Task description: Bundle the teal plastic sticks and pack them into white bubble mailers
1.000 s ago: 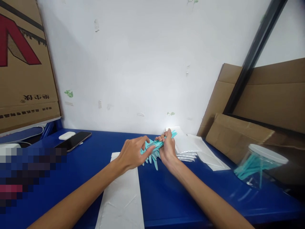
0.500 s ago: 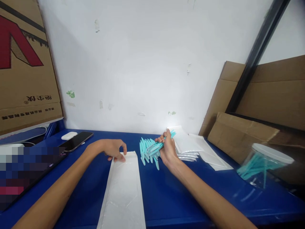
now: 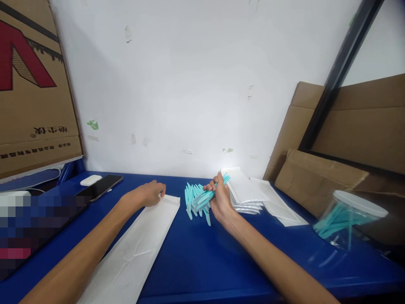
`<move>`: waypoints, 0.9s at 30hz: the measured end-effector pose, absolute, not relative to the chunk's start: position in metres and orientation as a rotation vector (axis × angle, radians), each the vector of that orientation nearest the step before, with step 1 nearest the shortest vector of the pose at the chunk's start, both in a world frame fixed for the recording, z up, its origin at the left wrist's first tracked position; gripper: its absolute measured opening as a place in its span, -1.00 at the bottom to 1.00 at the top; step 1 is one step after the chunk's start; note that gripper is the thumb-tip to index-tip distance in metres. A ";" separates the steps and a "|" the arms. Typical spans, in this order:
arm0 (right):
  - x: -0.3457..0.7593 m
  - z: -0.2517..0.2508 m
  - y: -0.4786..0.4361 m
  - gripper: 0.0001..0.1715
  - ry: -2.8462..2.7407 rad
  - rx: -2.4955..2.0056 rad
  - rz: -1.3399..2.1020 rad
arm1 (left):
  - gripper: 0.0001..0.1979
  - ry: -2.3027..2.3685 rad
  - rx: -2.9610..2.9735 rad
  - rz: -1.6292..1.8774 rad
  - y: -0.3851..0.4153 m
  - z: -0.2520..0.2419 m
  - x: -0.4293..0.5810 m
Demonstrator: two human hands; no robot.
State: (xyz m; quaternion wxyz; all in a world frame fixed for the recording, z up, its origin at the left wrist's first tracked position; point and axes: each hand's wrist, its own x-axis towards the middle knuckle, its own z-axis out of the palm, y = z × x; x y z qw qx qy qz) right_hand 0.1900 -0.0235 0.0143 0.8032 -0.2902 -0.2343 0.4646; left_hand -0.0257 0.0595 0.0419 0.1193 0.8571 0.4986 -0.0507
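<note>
My left hand [image 3: 151,194] is closed on the upper left corner of a long white padded envelope [image 3: 136,249], which lies slanted on the table with its lower end running out of view. In my right hand [image 3: 220,198] is a bundle of slim teal plastic sticks [image 3: 205,198] with tapered ends; the fingers are wrapped around it. Beneath and left of that hand, several more teal sticks [image 3: 190,202] lie in a loose heap. A stack of white padded envelopes [image 3: 247,190] sits just right of my right hand.
A clear jar with a white lid [image 3: 360,204] holds more teal sticks at the right. A phone [image 3: 101,188] and a small white case [image 3: 90,180] lie at the back left. Cardboard [image 3: 316,181] leans at the right, and a printed carton [image 3: 38,105] stands left. A white wall [image 3: 190,84] closes the back.
My left hand has closed on the envelope's top corner, and the envelope has swung so its lower end lies further left. My right hand with the teal sticks has barely moved.
</note>
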 end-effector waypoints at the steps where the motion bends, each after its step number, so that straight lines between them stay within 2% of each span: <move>1: 0.190 0.015 -0.024 -0.50 -0.498 -0.619 0.995 | -0.54 1.513 2.490 -0.155 0.053 0.045 -0.024; 5: 0.192 0.014 -0.024 -0.51 -0.507 -0.611 0.996 | -0.02 1.726 2.339 -0.297 0.025 0.051 -0.010; 8: 0.194 0.014 -0.023 -0.53 -0.520 -0.615 0.989 | 0.18 1.809 2.362 -0.356 0.013 0.049 0.004; 10: 0.195 0.014 -0.023 -0.53 -0.521 -0.617 0.987 | 0.19 1.814 2.349 -0.373 0.011 0.048 0.009; 21: 0.193 0.014 -0.022 -0.54 -0.524 -0.615 0.997 | -0.12 1.646 2.159 -0.260 0.036 0.055 -0.017; 23: 0.194 0.014 -0.022 -0.53 -0.528 -0.613 0.999 | -0.06 1.616 2.151 -0.272 0.034 0.058 -0.021; 27: 0.195 0.014 -0.022 -0.52 -0.540 -0.617 0.996 | 0.23 1.643 2.205 -0.392 0.018 0.062 -0.016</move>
